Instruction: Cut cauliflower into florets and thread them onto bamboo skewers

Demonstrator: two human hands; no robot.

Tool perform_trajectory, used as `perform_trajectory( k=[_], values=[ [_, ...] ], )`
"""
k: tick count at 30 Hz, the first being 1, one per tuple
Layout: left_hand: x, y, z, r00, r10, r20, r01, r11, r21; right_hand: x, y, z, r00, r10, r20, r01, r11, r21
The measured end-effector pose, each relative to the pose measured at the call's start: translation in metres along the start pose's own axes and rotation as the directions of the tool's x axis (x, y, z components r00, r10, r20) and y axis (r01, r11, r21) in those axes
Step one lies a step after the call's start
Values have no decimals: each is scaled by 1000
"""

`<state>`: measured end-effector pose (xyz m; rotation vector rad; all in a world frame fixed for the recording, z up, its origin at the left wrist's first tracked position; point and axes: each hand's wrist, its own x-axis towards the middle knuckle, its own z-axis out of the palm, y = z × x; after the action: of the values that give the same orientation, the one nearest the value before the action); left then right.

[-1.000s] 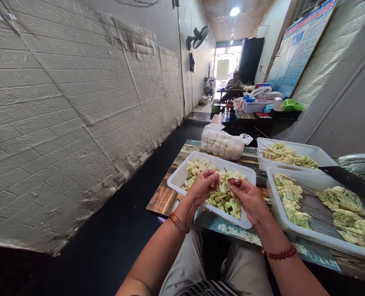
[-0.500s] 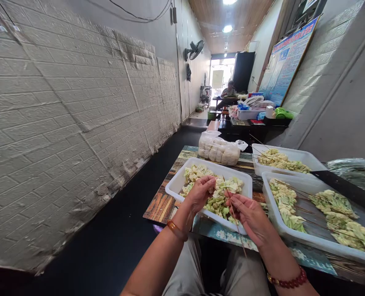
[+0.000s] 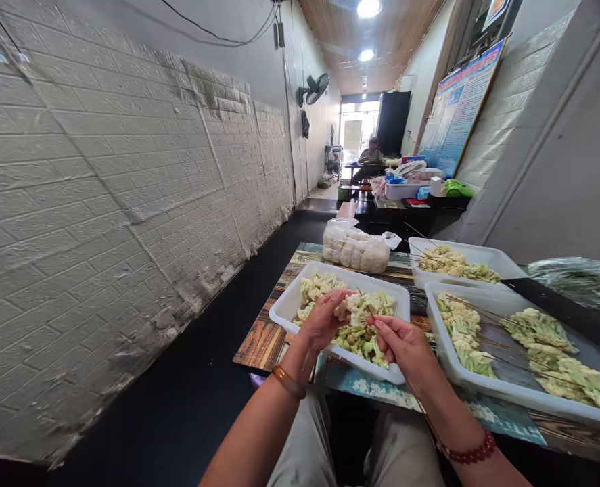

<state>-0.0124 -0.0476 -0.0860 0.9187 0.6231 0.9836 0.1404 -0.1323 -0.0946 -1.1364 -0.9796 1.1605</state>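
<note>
Cauliflower pieces (image 3: 363,343) fill a white plastic tub (image 3: 283,316) in front of me. Above it my left hand (image 3: 324,319) is closed around a cauliflower floret (image 3: 348,307), whose pale head shows past the fingers. My right hand (image 3: 402,343) pinches a thin wooden skewer (image 3: 423,408) between thumb and fingers. The skewer's front end is close to the floret; whether it has gone in, I cannot tell. Its rear part runs back beneath my right wrist.
To the right, a white tub (image 3: 442,365) holds skewered cauliflower (image 3: 540,331), with another such tub (image 3: 502,258) behind. A clear bag of white round items (image 3: 355,247) lies at the table's far side. Plastic-wrapped greens (image 3: 578,281) are far right. A person (image 3: 371,152) sits at a distant table.
The skewer has swung from hanging across the tub's front edge to lying back along my right forearm. More of the floret shows in my left hand. The view has shifted slightly.
</note>
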Motion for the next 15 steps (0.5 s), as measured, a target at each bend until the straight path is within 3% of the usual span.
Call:
perform_trajectory(
  k=[8, 15],
  values=[
    [1, 0, 0, 998, 40, 42, -45, 992, 116, 6, 7, -9, 984, -176, -22, 157, 921, -358],
    [5, -4, 3, 999, 8, 46, -19, 971, 240, 9, 7, -8, 903, -430, 8, 338, 698, -631]
  ],
)
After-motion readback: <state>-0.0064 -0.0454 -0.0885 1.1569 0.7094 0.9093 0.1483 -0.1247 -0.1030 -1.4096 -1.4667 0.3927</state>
